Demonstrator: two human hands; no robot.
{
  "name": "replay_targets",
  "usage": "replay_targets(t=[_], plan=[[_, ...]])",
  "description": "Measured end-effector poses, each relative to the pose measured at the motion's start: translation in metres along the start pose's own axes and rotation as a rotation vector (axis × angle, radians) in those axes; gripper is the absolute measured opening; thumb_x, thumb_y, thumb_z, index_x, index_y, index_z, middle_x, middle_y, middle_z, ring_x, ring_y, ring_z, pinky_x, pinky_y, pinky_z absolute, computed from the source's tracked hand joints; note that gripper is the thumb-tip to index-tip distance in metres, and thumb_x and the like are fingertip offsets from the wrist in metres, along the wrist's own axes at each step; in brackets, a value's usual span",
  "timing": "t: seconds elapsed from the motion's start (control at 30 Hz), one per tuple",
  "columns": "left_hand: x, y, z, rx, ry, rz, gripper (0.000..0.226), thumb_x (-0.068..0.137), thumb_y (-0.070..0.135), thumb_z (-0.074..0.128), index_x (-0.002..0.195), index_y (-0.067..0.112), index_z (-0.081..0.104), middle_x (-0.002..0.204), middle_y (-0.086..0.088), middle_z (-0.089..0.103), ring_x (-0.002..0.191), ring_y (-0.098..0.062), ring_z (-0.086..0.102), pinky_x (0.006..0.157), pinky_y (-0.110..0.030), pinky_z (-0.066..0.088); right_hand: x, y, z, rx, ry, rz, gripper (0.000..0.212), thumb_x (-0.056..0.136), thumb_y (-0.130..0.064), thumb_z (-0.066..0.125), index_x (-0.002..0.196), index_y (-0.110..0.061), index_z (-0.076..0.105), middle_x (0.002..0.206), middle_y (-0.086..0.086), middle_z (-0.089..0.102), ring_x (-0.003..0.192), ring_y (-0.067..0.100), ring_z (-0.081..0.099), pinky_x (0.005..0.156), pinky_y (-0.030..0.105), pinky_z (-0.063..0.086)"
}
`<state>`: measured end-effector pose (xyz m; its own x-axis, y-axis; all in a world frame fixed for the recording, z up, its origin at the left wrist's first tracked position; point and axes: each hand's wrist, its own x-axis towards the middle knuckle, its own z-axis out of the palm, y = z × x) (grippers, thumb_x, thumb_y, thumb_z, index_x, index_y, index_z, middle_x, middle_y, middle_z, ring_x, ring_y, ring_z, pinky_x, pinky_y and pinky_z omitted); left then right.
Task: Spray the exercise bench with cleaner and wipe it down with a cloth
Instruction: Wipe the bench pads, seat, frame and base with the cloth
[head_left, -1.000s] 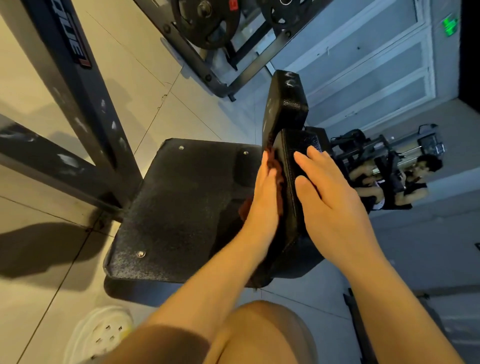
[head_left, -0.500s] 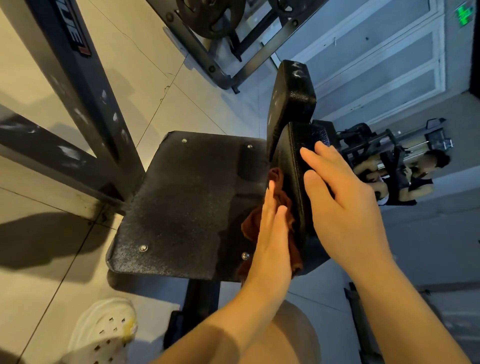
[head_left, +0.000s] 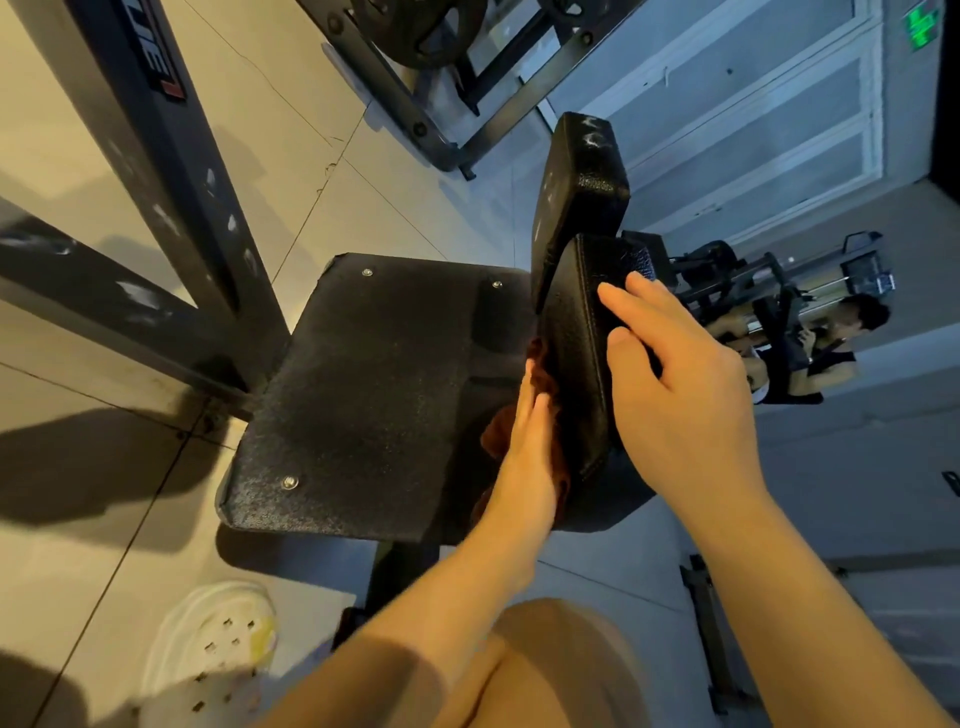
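The black exercise bench has a flat textured seat plate (head_left: 374, 395) and an upright padded back (head_left: 576, 338) standing edge-on at its right. A reddish-brown cloth (head_left: 540, 369) lies against the left face of that pad. My left hand (head_left: 530, 447) presses the cloth flat against the pad with straight fingers. On the pad's right side and top edge my right hand (head_left: 675, 395) rests with fingers spread. A second, taller pad (head_left: 582, 182) stands behind. No spray bottle shows.
Dark steel rack beams (head_left: 171, 171) cross the tiled floor at the left. A weight plate rack (head_left: 441, 62) stands at the back. A mirror at the right shows a seated person (head_left: 810, 348). A white clog (head_left: 213, 649) and my knee (head_left: 550, 670) are at the bottom.
My left hand has slid the cloth down the pad's left face, toward me, then held about level. My right hand stays on the pad's right side.
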<state>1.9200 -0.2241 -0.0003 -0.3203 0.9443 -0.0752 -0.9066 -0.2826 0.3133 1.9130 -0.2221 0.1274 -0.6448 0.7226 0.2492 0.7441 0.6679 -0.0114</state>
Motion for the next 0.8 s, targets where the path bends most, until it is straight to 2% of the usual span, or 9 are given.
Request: replay_targets(t=[0.07,0.17,0.27,0.33,0.47,0.53,0.6,0.7,0.8], plan=[[-0.018,-0.004,0.002,0.036,-0.014,0.080,0.059,0.087,0.064,0.042,0.144,0.055,0.028,0.153,0.016,0.033,0.139,-0.006,0.035,0.117,-0.042,0.029,-0.001,0.000,-0.001,0.012,-0.012,0.008,0.040,0.101,-0.013,0.045,0.139,-0.022,0.052,0.153,-0.005,0.039,0.145,0.005,0.025,0.119,0.031,0.023],[-0.035,0.001,0.005,0.021,-0.095,0.153,0.062,0.089,0.053,0.038,0.148,0.047,0.020,0.154,0.022,0.028,0.139,0.004,0.029,0.119,-0.033,0.024,-0.002,0.001,-0.001,0.061,0.005,0.003,0.038,0.101,-0.012,0.046,0.137,-0.022,0.055,0.150,-0.006,0.042,0.143,0.004,0.028,0.119,0.034,0.025],[-0.017,0.008,0.008,0.030,-0.088,0.249,0.067,0.091,0.051,0.038,0.152,0.037,0.016,0.158,0.016,0.021,0.144,0.000,0.021,0.121,-0.038,0.019,-0.003,0.004,0.003,0.072,0.071,-0.042,0.039,0.097,-0.020,0.043,0.132,-0.019,0.060,0.143,-0.009,0.047,0.140,0.008,0.037,0.114,0.042,0.036],[0.011,0.019,0.011,0.073,-0.138,0.318,0.073,0.090,0.053,0.039,0.154,0.027,0.015,0.160,0.006,0.021,0.146,-0.008,0.020,0.121,-0.043,0.018,-0.003,0.005,0.005,0.067,0.096,-0.064,0.046,0.092,-0.025,0.039,0.131,-0.018,0.061,0.141,-0.008,0.049,0.138,0.009,0.040,0.113,0.040,0.038],[0.060,0.035,0.007,0.038,-0.132,0.234,0.068,0.092,0.053,0.041,0.152,0.024,0.027,0.151,-0.006,0.040,0.137,-0.017,0.040,0.115,-0.039,0.032,0.001,0.008,0.006,0.059,0.111,-0.053,0.046,0.091,-0.026,0.038,0.129,-0.018,0.063,0.141,-0.003,0.053,0.137,0.008,0.041,0.112,0.039,0.038],[0.063,0.023,-0.001,0.017,-0.040,0.070,0.077,0.083,0.066,0.049,0.146,0.024,0.040,0.145,-0.008,0.048,0.131,-0.021,0.047,0.112,-0.040,0.036,0.001,0.008,0.006,0.065,0.127,-0.052,0.045,0.091,-0.025,0.038,0.128,-0.018,0.064,0.140,-0.003,0.054,0.137,0.009,0.042,0.110,0.041,0.041],[0.042,0.001,-0.004,-0.020,0.015,-0.071,0.070,0.087,0.066,0.047,0.145,0.026,0.042,0.144,-0.003,0.050,0.133,-0.020,0.046,0.113,-0.042,0.035,0.001,0.009,0.007,0.073,0.138,-0.047,0.045,0.091,-0.024,0.039,0.128,-0.018,0.064,0.140,-0.002,0.055,0.137,0.009,0.042,0.110,0.041,0.041],[-0.014,-0.023,-0.005,0.013,0.026,-0.034,0.052,0.097,0.051,0.040,0.146,0.036,0.036,0.147,0.010,0.044,0.136,-0.012,0.041,0.116,-0.041,0.031,0.001,0.009,0.007,0.063,0.128,-0.053,0.044,0.092,-0.023,0.039,0.129,-0.018,0.063,0.140,-0.002,0.055,0.137,0.008,0.041,0.113,0.039,0.038],[-0.033,-0.010,0.001,-0.016,-0.004,0.092,0.061,0.093,0.053,0.043,0.150,0.037,0.026,0.154,0.012,0.034,0.141,-0.008,0.033,0.118,-0.038,0.026,0.000,0.009,0.007,0.021,0.131,-0.064,0.045,0.092,-0.023,0.038,0.130,-0.018,0.062,0.141,-0.002,0.054,0.138,0.008,0.039,0.113,0.035,0.036]])
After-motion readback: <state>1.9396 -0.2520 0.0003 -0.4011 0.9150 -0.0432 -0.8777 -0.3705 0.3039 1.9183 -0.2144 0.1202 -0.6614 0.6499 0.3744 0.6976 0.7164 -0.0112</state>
